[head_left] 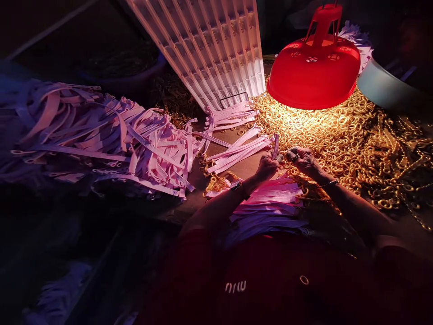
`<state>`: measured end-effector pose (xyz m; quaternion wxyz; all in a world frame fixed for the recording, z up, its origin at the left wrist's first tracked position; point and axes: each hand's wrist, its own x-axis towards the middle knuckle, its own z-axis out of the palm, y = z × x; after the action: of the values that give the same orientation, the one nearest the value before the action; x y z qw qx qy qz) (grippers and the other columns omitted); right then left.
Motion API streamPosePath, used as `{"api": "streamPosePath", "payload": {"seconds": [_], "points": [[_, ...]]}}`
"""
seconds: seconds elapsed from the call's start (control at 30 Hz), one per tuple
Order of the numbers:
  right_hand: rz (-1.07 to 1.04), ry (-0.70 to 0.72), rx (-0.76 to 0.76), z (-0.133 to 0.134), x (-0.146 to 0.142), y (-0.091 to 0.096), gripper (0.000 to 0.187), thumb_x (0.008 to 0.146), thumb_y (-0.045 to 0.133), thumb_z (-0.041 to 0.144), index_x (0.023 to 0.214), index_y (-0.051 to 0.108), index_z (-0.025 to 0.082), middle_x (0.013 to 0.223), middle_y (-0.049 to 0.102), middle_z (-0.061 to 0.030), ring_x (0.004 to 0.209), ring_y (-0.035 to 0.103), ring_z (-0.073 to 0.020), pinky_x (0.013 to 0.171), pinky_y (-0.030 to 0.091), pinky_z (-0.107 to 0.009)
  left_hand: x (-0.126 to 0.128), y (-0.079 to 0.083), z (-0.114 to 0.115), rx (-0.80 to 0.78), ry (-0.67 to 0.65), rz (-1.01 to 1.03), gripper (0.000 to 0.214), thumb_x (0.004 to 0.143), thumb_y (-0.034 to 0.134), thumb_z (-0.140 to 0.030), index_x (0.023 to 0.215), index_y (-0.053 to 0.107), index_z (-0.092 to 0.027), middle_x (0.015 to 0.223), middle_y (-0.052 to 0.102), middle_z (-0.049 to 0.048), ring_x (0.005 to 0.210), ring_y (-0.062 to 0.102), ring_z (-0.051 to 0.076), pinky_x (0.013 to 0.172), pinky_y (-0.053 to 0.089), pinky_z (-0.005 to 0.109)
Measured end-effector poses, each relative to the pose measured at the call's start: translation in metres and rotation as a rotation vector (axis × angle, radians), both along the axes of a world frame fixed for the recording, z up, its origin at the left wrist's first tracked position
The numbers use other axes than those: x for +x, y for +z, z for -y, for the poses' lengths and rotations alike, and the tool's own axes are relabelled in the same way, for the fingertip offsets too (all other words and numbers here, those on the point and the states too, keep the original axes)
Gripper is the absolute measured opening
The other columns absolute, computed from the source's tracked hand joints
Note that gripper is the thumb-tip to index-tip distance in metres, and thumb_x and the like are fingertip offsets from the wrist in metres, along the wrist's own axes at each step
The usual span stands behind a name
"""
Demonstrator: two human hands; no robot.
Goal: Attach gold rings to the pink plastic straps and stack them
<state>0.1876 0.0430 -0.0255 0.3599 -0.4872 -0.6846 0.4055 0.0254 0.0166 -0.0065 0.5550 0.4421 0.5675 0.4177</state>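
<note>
My left hand (268, 166) is closed around a narrow pinkish strap (276, 143), whose end sticks up above the thumb. Close by on the right, my right hand (306, 162) is pinched, with dark wraps on its fingertips; whatever sits between them is too small to make out. The two hands are slightly apart, at the near left edge of a heap of gold-coloured rings (324, 135). Under my left forearm lies a layered stack of pink straps (274, 194). More loose straps (241, 151) are spread just left of my left hand.
A red lamp (314, 72) hangs low over the rings. Behind the straps leans a ribbed, pale panel (216, 49). A large strap pile (101, 140) covers the left side. Beaded gold chains (389, 153) lie at right, below a pale blue tub (382, 83).
</note>
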Motion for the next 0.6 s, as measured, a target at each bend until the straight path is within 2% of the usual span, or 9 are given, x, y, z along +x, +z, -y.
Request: {"api": "streamPosePath", "payload": {"seconds": [0.23,0.33,0.43,0.53,0.6], "points": [[-0.062,-0.035,-0.067,0.003,-0.003,-0.003,0.047,0.085,0.057,0.064,0.078,0.059,0.018,0.067,0.054,-0.0009,0.061,0.045,-0.0120,0.058,0.038,-0.026,0.001,-0.002,-0.004,-0.129,-0.005,0.015,0.010,0.089,0.058,-0.010,0.080,0.063,-0.011,0.054,0.064,-0.0007,0.036,0.035,0.004,0.041,0.024,0.021],[-0.071,-0.021,-0.178,0.003,-0.005,0.000,0.049,0.084,0.058,0.068,0.083,0.058,0.019,0.063,0.056,-0.0005,0.052,0.046,-0.0113,0.051,0.038,-0.025,0.003,-0.004,-0.005,-0.115,0.002,0.006,0.014,0.089,0.059,-0.012,0.076,0.062,-0.012,0.051,0.062,-0.0018,0.036,0.033,0.003,0.043,0.025,0.021],[-0.110,0.017,-0.251,0.002,-0.006,0.000,0.050,0.082,0.061,0.069,0.081,0.055,0.019,0.059,0.055,0.0001,0.046,0.044,-0.0101,0.045,0.035,-0.024,0.004,-0.012,-0.007,-0.105,-0.014,-0.002,0.013,0.086,0.061,-0.008,0.073,0.060,-0.013,0.050,0.059,-0.0027,0.038,0.039,0.004,0.045,0.029,0.021],[-0.151,0.048,-0.259,0.002,-0.005,-0.003,0.047,0.080,0.066,0.065,0.079,0.055,0.019,0.059,0.055,0.0001,0.047,0.045,-0.0098,0.045,0.036,-0.024,0.002,-0.019,-0.008,-0.141,-0.089,0.048,0.007,0.082,0.063,-0.008,0.079,0.061,-0.013,0.054,0.062,-0.0017,0.041,0.046,0.007,0.045,0.032,0.021],[-0.115,0.046,-0.198,0.002,-0.004,-0.006,0.045,0.079,0.067,0.062,0.080,0.056,0.018,0.059,0.056,-0.0003,0.049,0.046,-0.0106,0.046,0.037,-0.024,0.000,-0.020,-0.009,-0.165,-0.126,0.111,0.008,0.080,0.064,-0.009,0.075,0.060,-0.013,0.052,0.060,-0.0018,0.040,0.043,0.006,0.043,0.028,0.021]]}}
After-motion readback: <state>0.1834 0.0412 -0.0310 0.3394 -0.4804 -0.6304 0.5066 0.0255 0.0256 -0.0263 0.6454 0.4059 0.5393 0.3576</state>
